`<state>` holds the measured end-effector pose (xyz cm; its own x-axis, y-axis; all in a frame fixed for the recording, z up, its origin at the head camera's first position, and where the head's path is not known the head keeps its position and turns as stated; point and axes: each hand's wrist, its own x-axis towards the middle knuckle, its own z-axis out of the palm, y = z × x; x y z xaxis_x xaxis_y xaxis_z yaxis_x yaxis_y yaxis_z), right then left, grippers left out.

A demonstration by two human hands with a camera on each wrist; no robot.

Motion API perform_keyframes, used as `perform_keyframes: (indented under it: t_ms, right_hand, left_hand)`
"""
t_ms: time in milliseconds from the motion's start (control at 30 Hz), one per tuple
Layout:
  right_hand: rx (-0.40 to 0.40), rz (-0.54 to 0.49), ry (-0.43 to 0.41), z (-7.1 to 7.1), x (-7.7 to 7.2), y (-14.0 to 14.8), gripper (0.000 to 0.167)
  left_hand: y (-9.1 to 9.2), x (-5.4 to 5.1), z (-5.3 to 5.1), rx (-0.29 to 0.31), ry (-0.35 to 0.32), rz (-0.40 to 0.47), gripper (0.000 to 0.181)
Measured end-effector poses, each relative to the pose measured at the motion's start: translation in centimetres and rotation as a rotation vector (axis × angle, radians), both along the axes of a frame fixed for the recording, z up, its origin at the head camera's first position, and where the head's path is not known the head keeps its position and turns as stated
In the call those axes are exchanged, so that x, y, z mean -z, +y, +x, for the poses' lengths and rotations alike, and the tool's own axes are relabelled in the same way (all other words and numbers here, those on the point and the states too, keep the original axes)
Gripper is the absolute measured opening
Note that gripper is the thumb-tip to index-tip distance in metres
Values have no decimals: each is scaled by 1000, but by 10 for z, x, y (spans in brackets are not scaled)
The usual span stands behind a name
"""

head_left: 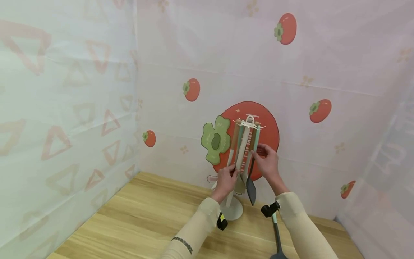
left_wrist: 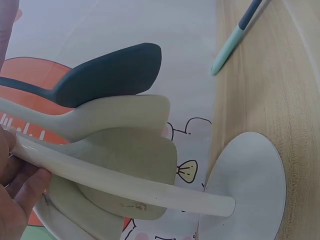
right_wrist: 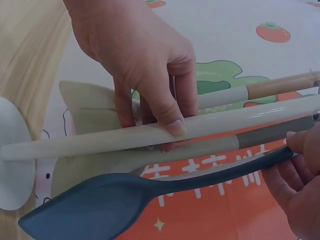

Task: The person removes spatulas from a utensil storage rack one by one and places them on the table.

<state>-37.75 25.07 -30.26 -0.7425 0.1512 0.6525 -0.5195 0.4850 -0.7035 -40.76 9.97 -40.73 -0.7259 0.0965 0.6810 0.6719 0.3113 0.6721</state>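
Our head view bright, our wrist views dimmer, glossy highlights along the white pole (right_wrist: 250,114), the left wall (head_left: 77,84) pale and washed-out

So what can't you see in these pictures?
Head view: the lower end of the lying mint-and-dark-grey spatula, cut off by the bottom edge.
Head view: the thin white hooks, too small to tell which holds what.
Right wrist view: some fingertips of the left hand, hidden behind the long white pole.

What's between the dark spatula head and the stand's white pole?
In the left wrist view, a cream utensil head and part of an olive-beige head show between the dark spatula head and white pole.
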Motion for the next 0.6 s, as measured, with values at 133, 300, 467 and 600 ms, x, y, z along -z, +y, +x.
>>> perform_keyframes:
  t_ms: [133,300,467,600]
  right_hand:
    - [-1,-1,26,1,1,0,29]
    - [-1,-6,78,4,3,2,28]
    - [18,12,93,9,2,2,30]
    - [19,47,97,27,-8,-4,31]
  left_hand:
    - [0,0,1,-7,7,-6,12]
    - [-1,-1,2,9,-2,-8,14]
    - [-1,-2,3,24,-22,-9,14]
    - [-1,-3,5,25,-24,-4,14]
